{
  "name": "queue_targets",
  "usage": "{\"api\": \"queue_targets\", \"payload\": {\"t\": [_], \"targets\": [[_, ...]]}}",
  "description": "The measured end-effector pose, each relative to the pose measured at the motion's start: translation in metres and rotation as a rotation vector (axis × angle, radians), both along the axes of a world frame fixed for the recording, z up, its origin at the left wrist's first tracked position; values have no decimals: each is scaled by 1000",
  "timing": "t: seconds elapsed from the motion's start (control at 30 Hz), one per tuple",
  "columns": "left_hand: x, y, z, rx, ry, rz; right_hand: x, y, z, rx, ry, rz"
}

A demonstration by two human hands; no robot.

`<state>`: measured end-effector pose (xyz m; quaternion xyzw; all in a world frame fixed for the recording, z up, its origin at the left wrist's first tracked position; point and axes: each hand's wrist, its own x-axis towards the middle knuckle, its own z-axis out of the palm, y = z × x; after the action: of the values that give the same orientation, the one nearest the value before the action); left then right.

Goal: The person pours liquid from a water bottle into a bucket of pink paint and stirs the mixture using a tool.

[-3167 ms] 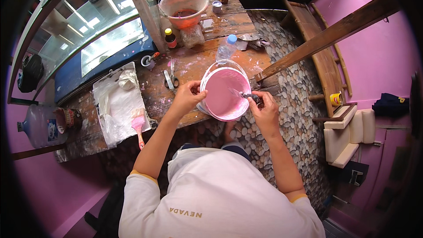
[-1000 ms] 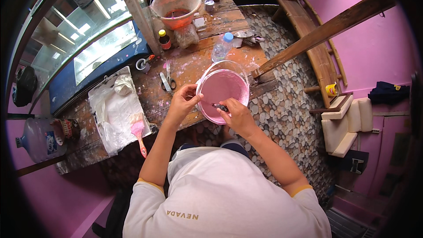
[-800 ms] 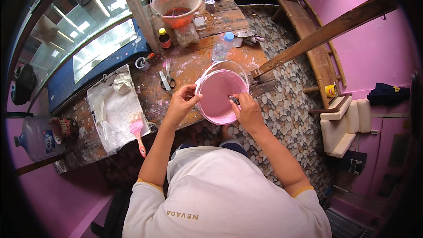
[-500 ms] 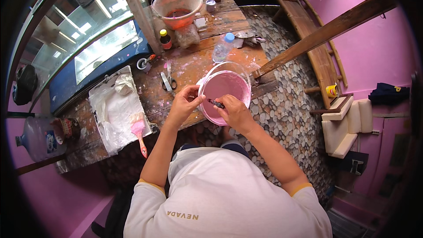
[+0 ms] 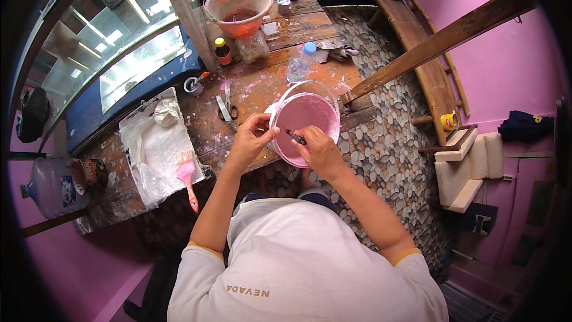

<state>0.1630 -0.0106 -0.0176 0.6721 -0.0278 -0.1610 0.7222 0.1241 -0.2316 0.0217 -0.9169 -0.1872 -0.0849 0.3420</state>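
Observation:
At the table's front edge stands a white paint bucket [image 5: 337, 120] with pink paint [image 5: 308, 113] inside. My left hand [image 5: 251, 142] is closed on its left rim, thumb and fingers pinching the edge. Over the near side of the opening, my right hand [image 5: 323, 154] grips a small dark tool [image 5: 296, 138] that points down and left toward the paint; its kind and lower end are hard to make out. A clear plastic bottle with a blue cap [image 5: 298, 68] stands just behind the bucket. Scissors [image 5: 231, 106] and a putty knife [image 5: 223, 109] lie left of it.
A paintbrush [image 5: 186, 179] lies on a plastic-covered board [image 5: 149, 149] at the left, its handle overhanging. Farther back stand an orange-stained bucket [image 5: 244, 9] and a dark bottle with a yellow cap [image 5: 223, 53]. A wooden beam [image 5: 435, 45] slants down to the table's right.
My right hand and the dark tool have shifted very slightly over the bucket. The left hand keeps its place on the rim.

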Motion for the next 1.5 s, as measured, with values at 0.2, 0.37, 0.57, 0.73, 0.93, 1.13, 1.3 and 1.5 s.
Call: {"api": "queue_targets", "payload": {"t": [0.2, 0.37, 0.57, 0.73, 0.93, 1.13, 1.3, 1.5], "targets": [[-2, 5, -4, -20, 30, 50, -9, -22, 1, -60, 193, -31], [-3, 5, -5, -14, 7, 25, 8, -16, 0, -142, -7, -112], [-3, 2, -10, -24, -21, 38, -1, 2, 6, -6, 114, 54], [-6, 5, -8, -7, -21, 54, -7, -19, 12, -116, 228, 31], [-7, 2, -6, 0, -18, 39, 10, -17, 3, -162, 21, -87], [-5, 0, -11, -45, -48, 47, 2, 0, 7, -23, 70, 122], [-6, 2, -12, -24, -33, 49, -4, -24, 11, -105, 172, 2], [-5, -1, -11, 2, -36, 46, 18, -19, 2, -167, -77, -68]]}}
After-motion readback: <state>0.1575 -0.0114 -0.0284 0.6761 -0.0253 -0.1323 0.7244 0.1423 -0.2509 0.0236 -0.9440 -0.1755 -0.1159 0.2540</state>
